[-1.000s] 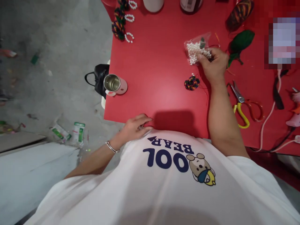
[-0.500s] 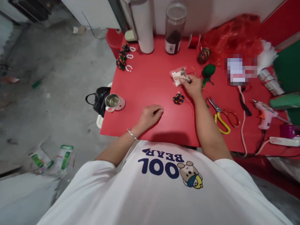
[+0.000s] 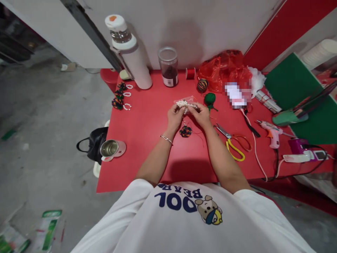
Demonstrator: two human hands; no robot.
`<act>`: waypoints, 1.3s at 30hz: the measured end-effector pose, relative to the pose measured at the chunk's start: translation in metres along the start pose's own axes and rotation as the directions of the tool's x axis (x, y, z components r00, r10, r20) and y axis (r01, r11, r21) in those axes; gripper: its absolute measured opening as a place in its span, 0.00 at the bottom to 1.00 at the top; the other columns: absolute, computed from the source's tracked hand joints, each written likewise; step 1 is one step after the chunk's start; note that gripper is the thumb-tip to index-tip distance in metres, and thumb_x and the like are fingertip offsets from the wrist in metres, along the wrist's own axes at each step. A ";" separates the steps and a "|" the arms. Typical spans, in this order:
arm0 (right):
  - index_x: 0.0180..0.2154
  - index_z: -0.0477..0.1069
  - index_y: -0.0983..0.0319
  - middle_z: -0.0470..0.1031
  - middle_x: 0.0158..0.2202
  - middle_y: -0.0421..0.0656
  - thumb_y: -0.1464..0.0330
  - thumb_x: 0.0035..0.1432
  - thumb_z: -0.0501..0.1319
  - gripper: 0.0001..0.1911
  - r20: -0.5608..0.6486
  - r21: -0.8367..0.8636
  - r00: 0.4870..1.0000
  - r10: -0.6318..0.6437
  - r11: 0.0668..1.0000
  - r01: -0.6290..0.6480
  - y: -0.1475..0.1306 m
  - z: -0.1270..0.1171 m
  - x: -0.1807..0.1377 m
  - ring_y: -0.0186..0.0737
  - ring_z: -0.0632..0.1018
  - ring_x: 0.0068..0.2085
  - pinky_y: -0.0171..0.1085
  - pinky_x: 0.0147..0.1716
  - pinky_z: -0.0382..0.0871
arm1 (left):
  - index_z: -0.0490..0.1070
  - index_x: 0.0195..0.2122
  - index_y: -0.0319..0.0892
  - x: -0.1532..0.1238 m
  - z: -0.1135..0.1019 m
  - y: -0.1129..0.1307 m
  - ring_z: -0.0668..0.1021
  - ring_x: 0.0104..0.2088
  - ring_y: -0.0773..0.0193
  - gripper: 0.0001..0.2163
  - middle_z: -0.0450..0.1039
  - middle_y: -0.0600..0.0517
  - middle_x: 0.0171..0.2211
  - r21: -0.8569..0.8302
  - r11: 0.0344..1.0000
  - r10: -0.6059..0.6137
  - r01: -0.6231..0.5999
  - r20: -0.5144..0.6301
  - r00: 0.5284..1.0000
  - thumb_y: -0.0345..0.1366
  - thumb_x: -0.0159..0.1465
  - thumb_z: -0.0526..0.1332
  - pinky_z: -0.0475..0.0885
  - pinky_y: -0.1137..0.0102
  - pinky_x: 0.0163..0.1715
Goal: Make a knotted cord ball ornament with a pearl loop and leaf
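My left hand (image 3: 174, 117) and my right hand (image 3: 201, 115) meet over the red table (image 3: 147, 140). Both pinch a small clear bag of white pearl beads (image 3: 185, 103) between their fingertips. Just below the hands lies a small multicoloured yarn flower (image 3: 185, 131) with a thin red thread trailing from it. A silver bracelet sits on my left wrist.
Scissors (image 3: 231, 142) with yellow and red handles lie right of my right arm. A glue gun (image 3: 271, 131), power strip and cords are further right. A white flask (image 3: 131, 56), a jar (image 3: 168, 66), yarn balls and a red plastic bag stand at the back. A steel mug (image 3: 109, 149) sits near the left edge.
My left hand rose from the table's near edge and joined my right hand on the bead bag. The camera tilted up, showing more of the table and wall.
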State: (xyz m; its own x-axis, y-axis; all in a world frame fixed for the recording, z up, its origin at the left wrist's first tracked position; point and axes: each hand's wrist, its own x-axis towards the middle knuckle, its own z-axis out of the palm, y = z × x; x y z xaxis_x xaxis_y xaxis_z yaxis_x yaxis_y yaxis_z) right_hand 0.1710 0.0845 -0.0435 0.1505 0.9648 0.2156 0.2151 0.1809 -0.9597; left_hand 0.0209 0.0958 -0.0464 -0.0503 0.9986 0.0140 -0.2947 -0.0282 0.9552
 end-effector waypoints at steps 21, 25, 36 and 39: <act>0.46 0.84 0.55 0.88 0.45 0.44 0.51 0.60 0.70 0.19 -0.065 -0.084 0.992 0.105 0.990 -0.110 -0.006 0.002 -0.008 0.49 0.85 0.44 0.46 0.50 0.80 | 0.78 0.48 0.45 -0.005 0.008 -0.009 0.83 0.43 0.62 0.08 0.83 0.48 0.45 0.152 0.988 0.044 -0.036 -0.050 0.998 0.39 0.70 0.66 0.80 0.65 0.47; 0.46 0.84 0.55 0.88 0.45 0.44 0.51 0.60 0.70 0.19 -0.072 -0.087 0.992 0.103 0.990 -0.109 -0.004 0.001 -0.008 0.49 0.85 0.45 0.45 0.50 0.80 | 0.76 0.55 0.47 -0.007 0.008 -0.015 0.82 0.42 0.63 0.14 0.81 0.47 0.48 0.189 0.982 0.038 -0.024 -0.071 0.997 0.40 0.70 0.67 0.79 0.66 0.45; 0.64 0.75 0.54 0.86 0.52 0.46 0.48 0.66 0.65 0.31 0.030 -0.066 0.997 0.072 0.995 -0.070 -0.011 0.002 -0.005 0.46 0.86 0.47 0.45 0.53 0.80 | 0.61 0.67 0.48 -0.008 -0.002 -0.016 0.76 0.31 0.68 0.24 0.73 0.49 0.46 0.330 0.942 0.178 -0.067 -0.320 0.931 0.41 0.72 0.63 0.72 0.73 0.31; 0.59 0.79 0.56 0.87 0.50 0.48 0.47 0.66 0.64 0.28 -0.068 -0.078 0.996 0.060 0.995 -0.065 -0.011 0.004 -0.006 0.47 0.86 0.48 0.46 0.53 0.80 | 0.64 0.64 0.46 -0.009 -0.003 -0.012 0.72 0.29 0.71 0.23 0.73 0.48 0.48 0.343 0.937 0.195 -0.067 -0.354 0.915 0.38 0.69 0.65 0.70 0.73 0.29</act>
State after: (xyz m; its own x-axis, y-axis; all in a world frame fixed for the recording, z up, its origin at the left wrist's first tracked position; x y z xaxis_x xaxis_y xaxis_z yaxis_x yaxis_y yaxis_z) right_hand 0.1640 0.0778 -0.0351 0.2281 0.9588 0.1694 0.2791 0.1023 -0.9548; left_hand 0.0221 0.0867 -0.0584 -0.4409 0.8926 0.0941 0.0542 -0.0782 0.9955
